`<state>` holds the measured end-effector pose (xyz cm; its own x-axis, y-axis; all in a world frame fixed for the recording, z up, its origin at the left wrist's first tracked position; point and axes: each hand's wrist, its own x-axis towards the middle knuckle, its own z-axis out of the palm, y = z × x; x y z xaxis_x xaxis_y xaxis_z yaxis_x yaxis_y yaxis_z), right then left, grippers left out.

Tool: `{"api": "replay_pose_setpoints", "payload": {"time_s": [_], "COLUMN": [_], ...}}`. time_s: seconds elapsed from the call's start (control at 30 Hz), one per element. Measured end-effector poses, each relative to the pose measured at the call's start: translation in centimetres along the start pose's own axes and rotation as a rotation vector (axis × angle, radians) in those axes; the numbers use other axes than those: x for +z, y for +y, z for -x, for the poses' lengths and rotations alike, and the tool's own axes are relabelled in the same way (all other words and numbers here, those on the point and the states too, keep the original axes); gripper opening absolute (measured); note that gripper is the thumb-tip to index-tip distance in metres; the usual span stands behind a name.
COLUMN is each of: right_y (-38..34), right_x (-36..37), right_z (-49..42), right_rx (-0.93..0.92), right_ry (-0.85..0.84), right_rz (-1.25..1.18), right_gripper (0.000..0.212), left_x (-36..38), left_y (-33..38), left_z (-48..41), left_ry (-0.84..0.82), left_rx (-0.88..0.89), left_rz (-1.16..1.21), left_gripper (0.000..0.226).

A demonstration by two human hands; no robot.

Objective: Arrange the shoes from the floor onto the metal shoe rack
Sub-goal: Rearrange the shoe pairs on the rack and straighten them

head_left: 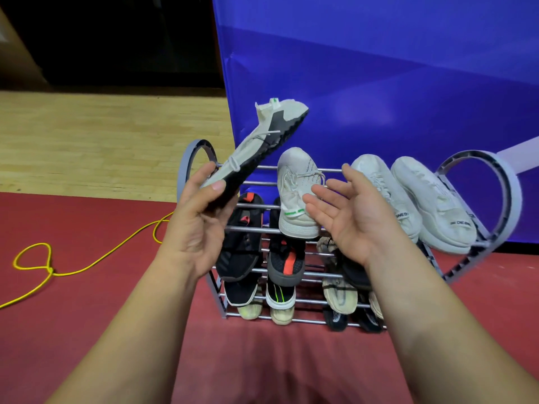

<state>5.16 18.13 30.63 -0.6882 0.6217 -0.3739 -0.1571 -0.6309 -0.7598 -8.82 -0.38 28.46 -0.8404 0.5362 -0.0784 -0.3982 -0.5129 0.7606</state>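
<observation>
Looks like an indoor sports hall or event space w/ a staged corner. Light wood plank floor [87, 135] runs beyond and left of the left grip [198, 228]. Red carpet [87, 310] lies under both grips. Big blue backdrop banner [379, 83] stands beyond the right grip [350, 220]. Yellow cable [50, 270] loops on the carpet, left of the left grip. Dark unlit area [116, 39] at far back.

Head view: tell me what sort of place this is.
Probably a sports hall or indoor court, not certain. Pale wooden plank floor lies beyond a red mat, a tall blue backdrop stands behind the metal shoe rack, and the left hand holds a beige sneaker.
</observation>
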Motion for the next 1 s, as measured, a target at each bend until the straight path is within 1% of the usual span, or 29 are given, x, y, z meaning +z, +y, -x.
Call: {"api": "replay_pose_setpoints", "payload": {"time_s": [0.07,0.17,0.2,0.3,0.4,0.47,0.5,0.57,0.6,0.73,0.83,0.93,1.0], "right_y": [-0.5,-1.2,-1.5,-2.0,-2.2,-2.0,-1.9,-1.7,-1.7,-1.3,-0.8,0.3,1.5], "right_x": [-0.5,-1.2,-1.4,-2.1,-2.3,-2.3,-2.3,-2.2,-2.0,-1.5,-0.6,1.1,2.5], "right_z": [0.0,0.1,0.1,0.4,0.8,1.0,1.0,1.1,1.2,1.0,1.1,1.6,1.8], "right_rx": [0.004,0.014,0.021,0.037,0.046,0.043,0.037,0.02,0.011,-0.03,-0.045,-0.075,-0.149], "right_ry": [0.003,-0.017,-0.027,-0.041,-0.054,-0.053,-0.049,-0.061,-0.069,-0.134,-0.19,-0.253,-0.239], "right_rz": [-0.028,-0.071,-0.081,-0.098,-0.008,0.073,0.089,0.077,0.052,-0.047,-0.057,0.05,0.198], "right_gripper": [0.059,0.07,0.072,0.075,0.071,0.062,0.056,0.048,0.046,0.047,0.046,0.04,0.047], "left_x": [-0.4,-1.0,-1.2,-1.5,-1.6,-1.6,-1.8,-2.0,-1.9,-0.7,0.5,1.2,1.3], "left_y": [0.2,0.5,0.6,0.4,0.1,-0.2,-0.4,-0.6,-0.6,-0.6,-0.7,-0.8,-0.8], "left_z": [0.1,0.2,0.3,0.4,0.4,0.3,0.1,-0.4,-0.6,-0.7,-0.8,-0.9,-0.7], "left_ry": [-0.084,-0.224,-0.261,-0.327,-0.287,-0.247,-0.226,-0.177,-0.159,-0.119,-0.001,0.053,0.052], "left_rx": [-0.027,-0.091,-0.113,-0.162,-0.188,-0.207,-0.211,-0.206,-0.199,-0.181,-0.155,-0.127,-0.114], "left_rz": [0.039,0.053,0.048,0.042,0.025,0.063,0.093,0.143,0.166,0.214,0.22,0.071,-0.04], "left_gripper": [0.069,0.103,0.108,0.111,0.113,0.104,0.091,0.049,0.038,0.032,0.041,0.038,0.038]}}
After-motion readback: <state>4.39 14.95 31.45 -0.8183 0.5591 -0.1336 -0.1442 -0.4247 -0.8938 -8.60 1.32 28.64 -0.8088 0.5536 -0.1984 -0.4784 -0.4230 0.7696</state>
